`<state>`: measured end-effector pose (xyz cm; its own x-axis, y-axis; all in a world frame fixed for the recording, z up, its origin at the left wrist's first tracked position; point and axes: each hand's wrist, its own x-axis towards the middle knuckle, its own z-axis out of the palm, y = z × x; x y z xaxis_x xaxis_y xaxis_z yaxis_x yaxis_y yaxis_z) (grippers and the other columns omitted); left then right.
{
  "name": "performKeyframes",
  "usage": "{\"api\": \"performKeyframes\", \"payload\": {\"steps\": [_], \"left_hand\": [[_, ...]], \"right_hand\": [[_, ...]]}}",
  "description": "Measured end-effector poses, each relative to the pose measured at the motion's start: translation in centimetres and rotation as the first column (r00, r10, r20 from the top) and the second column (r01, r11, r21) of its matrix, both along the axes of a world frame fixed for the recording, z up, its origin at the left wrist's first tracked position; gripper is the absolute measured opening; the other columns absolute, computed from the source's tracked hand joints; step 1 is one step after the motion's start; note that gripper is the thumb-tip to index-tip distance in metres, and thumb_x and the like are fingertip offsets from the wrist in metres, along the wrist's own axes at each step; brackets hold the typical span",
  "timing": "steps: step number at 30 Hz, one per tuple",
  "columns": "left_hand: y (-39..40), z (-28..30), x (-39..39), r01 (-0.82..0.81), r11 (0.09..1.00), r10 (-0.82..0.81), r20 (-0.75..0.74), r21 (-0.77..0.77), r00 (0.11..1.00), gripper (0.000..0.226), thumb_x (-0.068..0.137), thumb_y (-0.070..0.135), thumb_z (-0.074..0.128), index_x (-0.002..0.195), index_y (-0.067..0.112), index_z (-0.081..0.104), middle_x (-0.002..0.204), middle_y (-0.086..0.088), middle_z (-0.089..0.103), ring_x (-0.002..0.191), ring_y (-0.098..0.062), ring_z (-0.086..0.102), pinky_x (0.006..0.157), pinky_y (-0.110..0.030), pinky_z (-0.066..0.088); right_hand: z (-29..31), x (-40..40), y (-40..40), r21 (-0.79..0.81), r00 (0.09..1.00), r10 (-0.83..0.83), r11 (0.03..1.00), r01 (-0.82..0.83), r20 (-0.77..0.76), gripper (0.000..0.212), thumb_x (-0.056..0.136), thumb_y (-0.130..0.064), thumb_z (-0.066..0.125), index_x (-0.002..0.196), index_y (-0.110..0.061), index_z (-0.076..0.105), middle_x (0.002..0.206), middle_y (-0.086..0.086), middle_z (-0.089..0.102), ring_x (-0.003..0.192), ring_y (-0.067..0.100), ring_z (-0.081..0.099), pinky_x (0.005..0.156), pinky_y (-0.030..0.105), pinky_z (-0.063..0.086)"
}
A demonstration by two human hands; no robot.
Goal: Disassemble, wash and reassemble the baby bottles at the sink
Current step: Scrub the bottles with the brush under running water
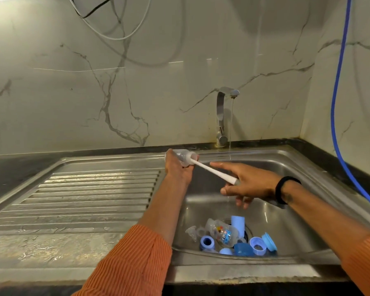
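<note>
My left hand (177, 167) grips a clear baby bottle (183, 156) lying sideways over the sink's left rim. A white bottle brush (214, 172) sticks into its mouth. My right hand (247, 184) holds the brush's handle end with the forefinger stretched out. Down in the basin lie another clear printed bottle (222, 231), clear teats (193, 232), blue collar rings (207, 242), a light blue cap (238, 224) and more blue caps (257, 245) around the drain.
The steel sink (303, 210) has a ribbed draining board (90, 195) on its left. A chrome tap (222, 116) at the back runs a thin stream of water. A blue hose (338, 103) hangs down the right wall. Cables dangle at the top.
</note>
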<state>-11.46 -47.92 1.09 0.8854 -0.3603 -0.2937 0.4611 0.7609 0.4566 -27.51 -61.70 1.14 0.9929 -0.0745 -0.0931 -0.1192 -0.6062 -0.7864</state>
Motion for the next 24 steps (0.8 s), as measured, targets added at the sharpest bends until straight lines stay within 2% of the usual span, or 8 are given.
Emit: {"api": "performKeyframes", "payload": {"steps": [4,7,10,12,15,17,21,24], "left_hand": [[0.0,0.2,0.2,-0.017,0.995,0.018,0.001,-0.103,1.000,0.047,0.104,0.032,0.057,0.138,0.003,0.043,0.137,-0.028,0.047,0.105,-0.037,0.059,0.079,-0.042,0.060],[-0.6,0.3,-0.4,-0.022,0.996,0.029,0.080,-0.087,0.996,0.052,0.101,0.032,0.064,0.141,0.006,0.045,0.140,-0.030,0.045,0.119,-0.042,0.061,0.063,-0.036,0.062],[-0.6,0.4,-0.7,-0.033,0.997,0.040,0.097,-0.072,0.994,0.050,0.100,0.035,0.064,0.139,0.007,0.048,0.140,-0.027,0.046,0.119,-0.042,0.061,0.066,-0.039,0.065],[-0.5,0.2,-0.8,-0.054,0.998,0.057,0.109,-0.026,0.992,0.049,0.101,0.035,0.063,0.139,0.009,0.047,0.139,-0.024,0.049,0.116,-0.039,0.063,0.072,-0.043,0.064],[-1.2,-0.5,-0.7,-0.214,0.944,0.150,0.253,0.252,0.956,0.053,0.099,0.039,0.066,0.141,0.018,0.042,0.133,-0.016,0.055,0.113,-0.034,0.064,0.090,-0.052,0.061],[-1.6,-0.5,-0.8,-0.351,0.874,0.239,0.332,0.336,0.913,0.057,0.096,0.044,0.068,0.141,0.022,0.041,0.130,-0.013,0.057,0.110,-0.032,0.065,0.092,-0.052,0.060],[-1.4,0.1,-0.3,-0.298,0.930,0.228,0.297,0.214,0.927,0.058,0.096,0.043,0.067,0.143,0.018,0.044,0.128,-0.015,0.059,0.106,-0.034,0.069,0.083,-0.052,0.063],[-0.7,0.6,0.1,-0.168,0.985,0.160,0.204,0.025,0.966,0.057,0.096,0.043,0.067,0.137,0.008,0.050,0.129,-0.025,0.062,0.095,-0.035,0.071,0.064,-0.040,0.064]], "right_hand": [[1.6,-0.5,-1.1,0.158,0.976,-0.171,0.976,0.149,0.133,0.045,0.087,-0.014,0.082,0.126,-0.019,0.060,0.093,0.017,0.076,0.055,0.014,0.063,0.047,0.023,0.051],[1.7,-0.8,-1.0,0.318,0.976,-0.169,0.941,0.118,0.136,0.035,0.087,-0.009,0.080,0.119,-0.005,0.067,0.095,0.017,0.078,0.054,0.014,0.062,0.043,0.021,0.049],[1.8,-1.0,-1.2,0.300,0.980,-0.149,0.948,0.104,0.131,0.031,0.089,-0.011,0.078,0.118,-0.007,0.070,0.097,0.016,0.078,0.056,0.015,0.061,0.044,0.021,0.048],[1.9,-1.1,-1.4,0.182,0.981,-0.142,0.976,0.117,0.133,0.028,0.089,-0.013,0.079,0.116,-0.012,0.073,0.094,0.012,0.079,0.056,0.014,0.061,0.044,0.021,0.049],[2.2,-0.7,-1.0,-0.027,0.969,-0.161,0.985,0.169,0.187,0.022,0.092,-0.016,0.078,0.113,-0.016,0.075,0.085,0.006,0.079,0.053,0.013,0.062,0.046,0.023,0.050],[2.2,-0.1,-0.4,-0.131,0.949,-0.187,0.965,0.226,0.254,0.019,0.093,-0.018,0.077,0.112,-0.017,0.075,0.082,0.004,0.078,0.050,0.009,0.063,0.048,0.021,0.050],[1.8,0.3,0.4,-0.166,0.905,-0.206,0.945,0.283,0.371,0.017,0.094,-0.019,0.075,0.111,-0.018,0.073,0.088,0.003,0.073,0.049,0.001,0.063,0.047,0.014,0.048],[1.4,0.2,1.1,0.033,0.901,-0.235,0.970,0.240,0.364,0.014,0.093,-0.015,0.076,0.107,-0.018,0.072,0.092,0.008,0.075,0.047,0.010,0.060,0.044,0.021,0.047]]}}
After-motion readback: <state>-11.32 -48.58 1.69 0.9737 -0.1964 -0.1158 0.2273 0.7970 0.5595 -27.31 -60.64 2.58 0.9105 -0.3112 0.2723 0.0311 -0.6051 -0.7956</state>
